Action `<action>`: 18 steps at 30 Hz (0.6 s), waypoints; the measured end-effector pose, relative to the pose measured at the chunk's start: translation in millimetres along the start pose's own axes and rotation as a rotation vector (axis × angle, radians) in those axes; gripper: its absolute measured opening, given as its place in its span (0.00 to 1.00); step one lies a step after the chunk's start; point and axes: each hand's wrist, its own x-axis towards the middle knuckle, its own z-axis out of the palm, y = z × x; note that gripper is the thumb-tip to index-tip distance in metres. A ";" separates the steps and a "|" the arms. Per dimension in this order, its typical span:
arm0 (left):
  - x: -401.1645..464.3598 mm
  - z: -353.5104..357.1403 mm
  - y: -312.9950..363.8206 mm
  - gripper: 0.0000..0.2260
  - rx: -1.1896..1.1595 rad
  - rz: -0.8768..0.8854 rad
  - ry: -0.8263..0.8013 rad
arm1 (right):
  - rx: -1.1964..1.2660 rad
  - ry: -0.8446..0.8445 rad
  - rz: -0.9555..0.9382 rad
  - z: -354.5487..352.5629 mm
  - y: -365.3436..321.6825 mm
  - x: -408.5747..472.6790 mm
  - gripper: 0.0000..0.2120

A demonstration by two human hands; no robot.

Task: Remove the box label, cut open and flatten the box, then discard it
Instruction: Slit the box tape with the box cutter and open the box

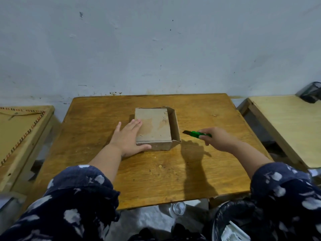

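Left grip [127,137] flat against box [153,126], right grip [218,138] beside, holding cutter [196,133]

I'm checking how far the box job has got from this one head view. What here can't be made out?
- Cardboard box: its left wall is hidden by the left hand; any label there is unseen.
- Green cutter: its rear is wrapped by the right hand.
- Writing on the box top: too small to read.
- Black-lined bin: cut off by the bottom edge.

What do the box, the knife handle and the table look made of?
Box: brown cardboard, matte, with raw edges on its open flaps. Knife handle: likely plastic, bright glossy green. Table: wood or wood veneer, varnished, with visible grain and sheen.
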 end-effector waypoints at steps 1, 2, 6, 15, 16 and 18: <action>1.2 -0.4 4.0 0.43 -0.030 -0.023 0.022 | 0.102 -0.006 0.024 -1.6 1.5 1.5 0.16; 2.8 -1.1 8.7 0.41 -0.053 -0.043 0.048 | 0.217 -0.010 0.056 -4.0 1.2 2.6 0.18; 16.7 -3.0 32.1 0.34 -0.082 -0.086 0.116 | 0.796 -0.047 0.186 -16.6 4.0 7.6 0.32; 64.3 4.9 83.1 0.35 -0.124 -0.167 0.097 | 1.294 -0.051 0.283 -38.0 21.4 62.3 0.45; 66.6 7.7 86.2 0.36 -0.128 -0.184 0.091 | 1.237 -0.037 0.307 -36.4 24.5 71.9 0.46; 68.1 13.0 91.9 0.37 -0.111 -0.210 0.093 | 1.001 0.079 0.356 -29.4 29.9 93.2 0.44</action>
